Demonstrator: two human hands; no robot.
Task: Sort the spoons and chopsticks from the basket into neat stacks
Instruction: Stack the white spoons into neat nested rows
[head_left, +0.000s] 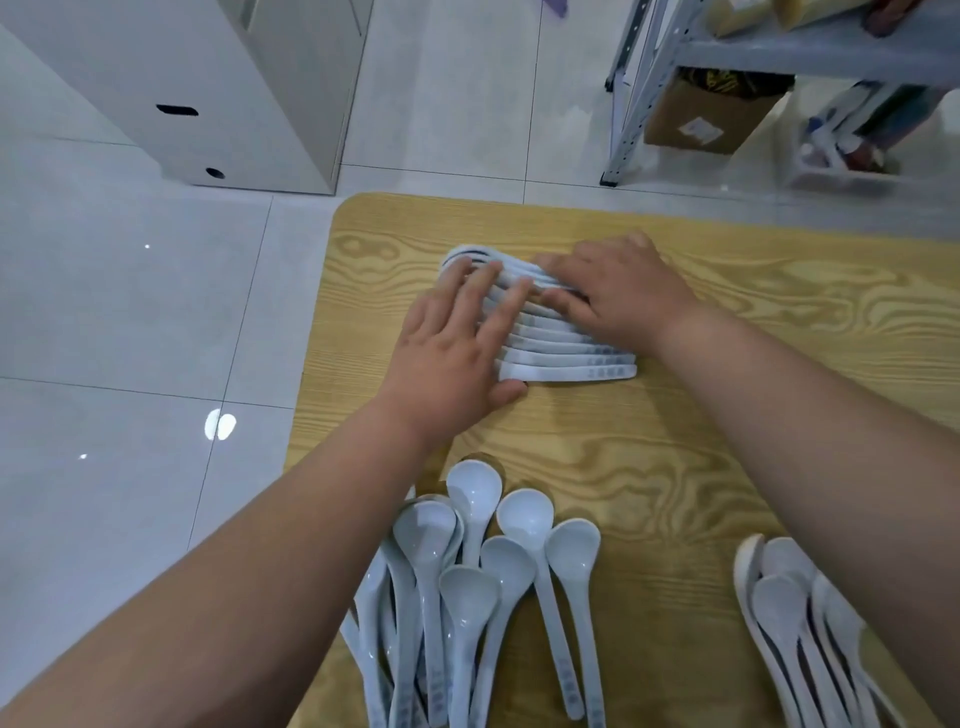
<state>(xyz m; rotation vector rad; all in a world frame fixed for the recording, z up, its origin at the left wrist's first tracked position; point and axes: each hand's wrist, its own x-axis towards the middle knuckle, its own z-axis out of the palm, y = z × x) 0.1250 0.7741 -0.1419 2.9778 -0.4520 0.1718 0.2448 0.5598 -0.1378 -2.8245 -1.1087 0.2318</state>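
Note:
Several white spoons lie on their sides in a tight row (563, 358) at the far middle of the wooden table (675, 467). My left hand (457, 343) rests flat on the bowl end of the row with its fingers spread. On the handle end lies my right hand (613, 296), palm down, fingers together. Neither hand grips a spoon. A loose pile of white spoons (478, 587) lies bowl up near the front edge. More spoons (795, 623) lie at the front right, partly under my right forearm. No basket or chopsticks are in view.
The table's left edge drops to a glossy tiled floor (130, 338). A white cabinet (208, 88) stands at the back left. A metal shelf rack (649, 93) with a cardboard box (711, 114) stands at the back right.

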